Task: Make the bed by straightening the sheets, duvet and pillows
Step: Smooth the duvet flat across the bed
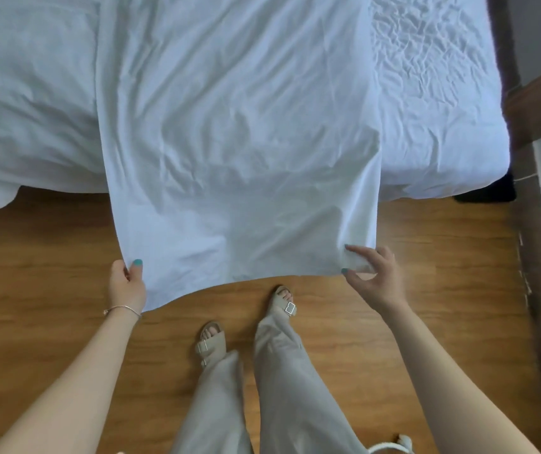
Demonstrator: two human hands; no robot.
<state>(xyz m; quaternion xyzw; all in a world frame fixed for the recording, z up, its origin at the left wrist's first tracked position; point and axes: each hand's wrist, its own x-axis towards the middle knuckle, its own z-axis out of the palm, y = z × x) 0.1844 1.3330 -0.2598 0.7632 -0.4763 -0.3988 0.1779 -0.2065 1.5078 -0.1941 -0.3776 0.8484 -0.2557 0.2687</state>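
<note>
Both hands (128,283) (374,273) pinch sheet (229,158), lengthwise toward bed (442,93).

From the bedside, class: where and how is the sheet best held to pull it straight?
At its two near corners, from the floor side: the sheet hangs off the bed, and the left hand and right hand already pinch that free edge.

White sheet (239,152), white crinkly bed (433,93), orange-brown wood-grain floor (49,250), beige trousers (282,381) and sandals (283,303), teal nails (138,262).
</note>
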